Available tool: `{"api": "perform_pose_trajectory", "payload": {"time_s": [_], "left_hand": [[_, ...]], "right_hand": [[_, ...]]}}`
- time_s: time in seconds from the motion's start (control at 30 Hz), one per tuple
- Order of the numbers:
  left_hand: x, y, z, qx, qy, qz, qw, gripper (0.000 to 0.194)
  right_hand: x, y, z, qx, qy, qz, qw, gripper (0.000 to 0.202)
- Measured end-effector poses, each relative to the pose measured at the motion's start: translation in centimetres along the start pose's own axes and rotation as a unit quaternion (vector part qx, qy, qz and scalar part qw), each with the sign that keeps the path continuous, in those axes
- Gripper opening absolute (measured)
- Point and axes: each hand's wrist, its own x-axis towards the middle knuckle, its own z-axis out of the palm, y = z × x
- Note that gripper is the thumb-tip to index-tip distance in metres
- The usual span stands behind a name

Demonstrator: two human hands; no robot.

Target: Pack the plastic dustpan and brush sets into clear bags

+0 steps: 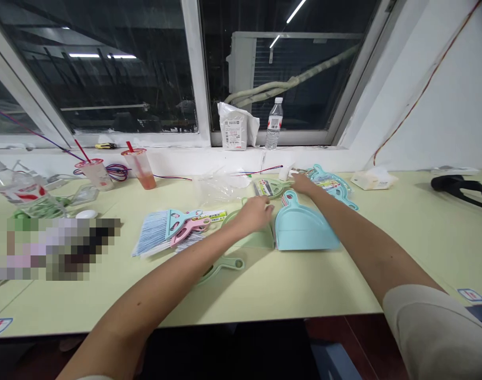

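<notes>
My left hand [256, 216] hovers over a green dustpan [257, 238], its fingers curled; what they hold, if anything, cannot be made out. Farther back, my right hand [303, 183] reaches to the table's rear, beside a green brush in clear wrapping [270, 187]; its fingertips are too small to read. A blue dustpan [304, 229] lies between my forearms. Behind my right forearm is a wrapped blue set [331, 184]. Left of my left hand lie a blue brush [156, 232] and a pink brush [189, 228]. A green handle [229, 263] shows beyond my left forearm.
Two drink cups [140, 168] with red straws stand at the back left. A water bottle [274, 124] and a white package [233, 127] are on the window sill. Clear plastic wrap [217, 188] lies near the wall. Black straps [462, 187] rest at the far right.
</notes>
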Motion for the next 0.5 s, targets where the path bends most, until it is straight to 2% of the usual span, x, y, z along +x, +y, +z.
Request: {"api": "perform_pose_trajectory", "payload": {"time_s": [0.07,0.13,0.2,0.27,0.33,0.4,0.5], "left_hand": [[-1.7,-2.1,-3.4,0.002,0.01,0.006,1.0,0.027],[-3.7,-4.5,-7.0,0.01,0.018,0.002,1.0,0.028],[-5.7,-6.5,-9.9,0.015,-0.023,0.009,1.0,0.028],[-7.5,-7.9,-11.7,0.002,-0.1,0.024,0.995,0.027],[-8.9,-8.5,-12.2,0.007,-0.146,0.041,0.988,0.027],[-10.0,-8.5,-11.8,0.027,-0.178,0.063,0.982,0.027],[-11.3,-7.4,-10.5,0.064,-0.197,0.098,0.973,0.034]], "right_hand": [[-0.4,-0.2,-1.5,0.034,0.022,0.047,0.998,0.052],[-1.7,-1.2,-3.4,0.103,0.063,0.04,0.992,0.047],[-4.3,-3.6,-5.3,0.161,0.126,0.016,0.979,0.041],[-8.0,-7.3,-6.7,0.199,0.154,-0.046,0.967,0.039],[-12.3,-11.7,-7.0,0.208,0.116,-0.103,0.966,0.036],[-16.1,-15.6,-6.2,0.189,0.06,-0.157,0.967,0.033],[-19.4,-18.8,-4.2,0.127,0.054,-0.2,0.97,0.03]]}}
